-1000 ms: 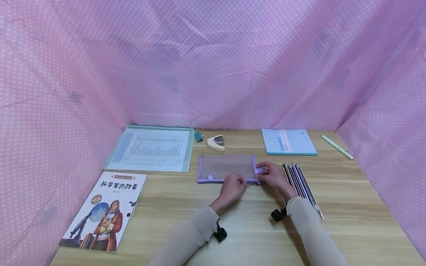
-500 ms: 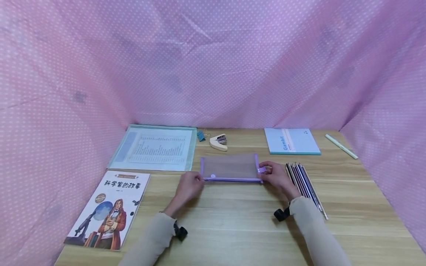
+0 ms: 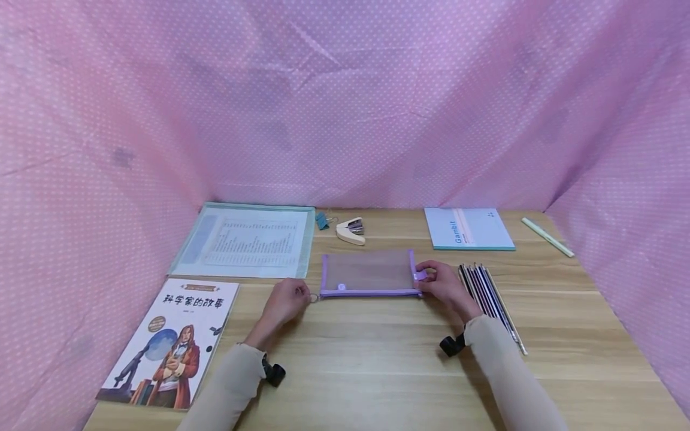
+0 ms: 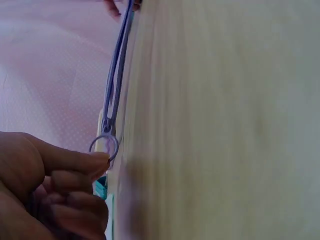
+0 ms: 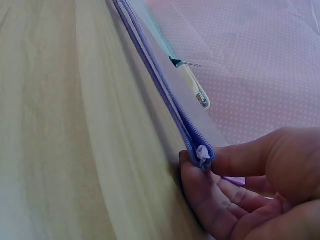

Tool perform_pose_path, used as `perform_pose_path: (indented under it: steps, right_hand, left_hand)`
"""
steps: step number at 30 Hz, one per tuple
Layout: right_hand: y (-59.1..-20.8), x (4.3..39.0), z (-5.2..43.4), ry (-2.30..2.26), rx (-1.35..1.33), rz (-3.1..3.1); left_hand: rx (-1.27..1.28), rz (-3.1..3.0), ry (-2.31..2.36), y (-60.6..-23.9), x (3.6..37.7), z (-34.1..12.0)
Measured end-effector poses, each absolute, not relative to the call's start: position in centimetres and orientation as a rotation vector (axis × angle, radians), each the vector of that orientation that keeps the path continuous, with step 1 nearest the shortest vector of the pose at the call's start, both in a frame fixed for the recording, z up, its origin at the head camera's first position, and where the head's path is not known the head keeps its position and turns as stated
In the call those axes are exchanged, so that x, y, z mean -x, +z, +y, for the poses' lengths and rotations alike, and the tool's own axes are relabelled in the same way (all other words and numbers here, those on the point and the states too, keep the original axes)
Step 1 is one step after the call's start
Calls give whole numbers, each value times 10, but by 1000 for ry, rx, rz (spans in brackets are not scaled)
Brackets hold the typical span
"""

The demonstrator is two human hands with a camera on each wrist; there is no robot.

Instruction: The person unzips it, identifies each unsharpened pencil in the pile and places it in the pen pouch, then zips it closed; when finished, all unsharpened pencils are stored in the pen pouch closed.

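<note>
The mesh pouch with purple trim lies flat on the bench, between the two hands. The left hand pinches the metal zipper ring at the pouch's left end, fingers curled round it. The right hand grips the pouch's right end, fingers and thumb clenched on the purple corner. Just right of the right hand lies a row of pencils. Beyond the pouch sit a staple remover and a teal binder clip; farther right, a blue notebook and a pale green pen. Left of the left hand lie a picture book and a clear document folder. The bench is light wood grain. Pink dotted cloth walls it on three sides
</note>
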State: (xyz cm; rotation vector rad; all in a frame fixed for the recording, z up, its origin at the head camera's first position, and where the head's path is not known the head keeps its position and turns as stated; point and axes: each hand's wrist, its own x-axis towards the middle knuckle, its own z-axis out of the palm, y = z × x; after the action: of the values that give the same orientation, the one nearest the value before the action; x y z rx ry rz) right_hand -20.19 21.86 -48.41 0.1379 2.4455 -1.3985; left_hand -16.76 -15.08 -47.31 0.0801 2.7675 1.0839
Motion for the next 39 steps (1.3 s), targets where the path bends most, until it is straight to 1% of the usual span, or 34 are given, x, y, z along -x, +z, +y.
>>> perform_pose_path:
  steps: [2, 6, 8, 11, 14, 17, 22, 31, 39]
  right_hand:
    - [-483, 201, 218, -1373, -131, 2460]
    - [-481, 201, 217, -1360, -118, 2457]
    - [-480, 202, 218, -1361, -122, 2453]
    - [-479, 202, 220, -1362, -118, 2457]
    - [-479, 202, 221, -1378, -112, 2440]
    - [-481, 204, 220, -1391, -101, 2415]
    - [-482, 207, 219, -1386, -105, 2404]
    - [-481, 208, 221, -1382, -117, 2384]
    - [-479, 208, 220, -1386, -81, 2374]
  left_hand:
    - [-126, 2745, 1017, -469, 169, -152]
    - [-177, 2734, 840, -448, 172, -149]
    - [-267, 2759, 762, -438, 175, -142]
    - [-545, 2801, 640, -433, 184, -126]
    - [-822, 2802, 460, -440, 193, -111]
    - [-985, 2828, 294, -449, 201, -100]
    - [-1105, 2865, 189, -456, 209, -89]
    - [-1176, 2841, 196, -451, 209, -80]
    - [-1424, 2919, 136, -458, 204, -65]
